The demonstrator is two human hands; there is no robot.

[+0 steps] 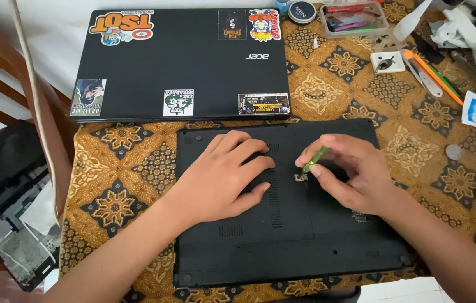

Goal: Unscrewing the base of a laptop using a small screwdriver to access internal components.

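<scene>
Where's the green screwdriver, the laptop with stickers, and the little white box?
green screwdriver (316, 158), head view, on its handle.
laptop with stickers (193, 56), head view, bare lid.
little white box (387, 62), head view, its top.

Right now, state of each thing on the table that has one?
Upturned laptop: bottom side up, base cover on.
Stickered laptop: lid closed.
Green screwdriver: pinched in right hand, tip down at the base.
Left hand: flat on the cover, holding nothing.
Clear plastic box: open, small items inside.

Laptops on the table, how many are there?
2: a sticker-covered closed laptop at the far edge, and an upturned black laptop nearer, under both hands. Others may lie out of view.
</scene>
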